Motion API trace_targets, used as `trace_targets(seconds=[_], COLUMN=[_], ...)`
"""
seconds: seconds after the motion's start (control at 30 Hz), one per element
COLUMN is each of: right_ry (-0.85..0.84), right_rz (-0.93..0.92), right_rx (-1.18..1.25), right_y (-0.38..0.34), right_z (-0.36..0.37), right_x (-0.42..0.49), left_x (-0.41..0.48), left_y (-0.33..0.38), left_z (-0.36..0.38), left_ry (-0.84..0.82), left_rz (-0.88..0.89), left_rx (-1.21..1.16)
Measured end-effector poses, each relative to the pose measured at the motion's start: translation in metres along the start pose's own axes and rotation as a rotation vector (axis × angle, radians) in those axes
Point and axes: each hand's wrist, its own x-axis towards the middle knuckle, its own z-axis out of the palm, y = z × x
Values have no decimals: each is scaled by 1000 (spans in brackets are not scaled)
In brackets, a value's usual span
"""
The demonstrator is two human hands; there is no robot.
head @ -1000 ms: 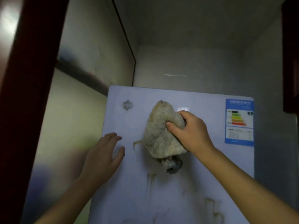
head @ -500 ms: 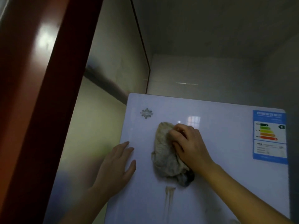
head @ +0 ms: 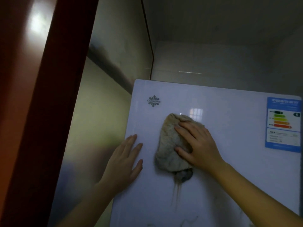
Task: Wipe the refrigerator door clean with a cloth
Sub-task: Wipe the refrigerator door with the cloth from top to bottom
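the fuzzy tan cloth (head: 170, 143) lies in the middle of the frame, flat on the shiny white fridge door (head: 232, 161). its long side runs up and down, with the narrow tip pointing up and a dark wet end at the bottom. the right hand (head: 196, 145) is spread flat and presses the cloth's right side, so the cloth sits under it and to its left. the left hand (head: 124, 161) rests open and flat on the door's left edge, near the cloth but not touching. brown drips (head: 176, 194) run down below the cloth, so i think the wipe should go down next.

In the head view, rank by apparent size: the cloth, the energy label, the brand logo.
1. cloth, partly hidden under the right hand
2. energy label, cropped by the frame, so close to the cloth
3. brand logo, clearly smallest
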Motion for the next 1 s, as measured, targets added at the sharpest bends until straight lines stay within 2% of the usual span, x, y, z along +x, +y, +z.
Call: trace_targets(seconds=[0.17,0.23,0.37,0.43,0.5,0.67,0.73,0.87,0.93,1.0], right_ry=[136,131,-41,-86,-56,134,110,-4,20,99], right_rz=[131,139,-182,-281,-225,157,152,-128,-76,107], right_rx=[15,50,58,35,17,51,66,5,-12,5], right_y=[2,-9,-34,-34,-26,-21,-32,-29,-19,-12], right_z=[6,15,34,34,28,22,27,25,19,15], right_x=[26,30,2,-15,-19,1,1,-16,-18,-16], left_x=[-3,-4,-5,-6,-7,-7,-6,-7,-7,-8], left_y=[-4,-5,-8,-7,-7,-7,-6,-6,-5,-5], left_z=[18,23,26,27,32,35,33,34,35,36], left_ry=[77,110,160,166,177,169,172,189,185,177], left_rz=[9,15,52,43,35,34,34,35,25,15], left_rx=[6,4,-17,-33,-39,-16,-17,-39,-36,-31])
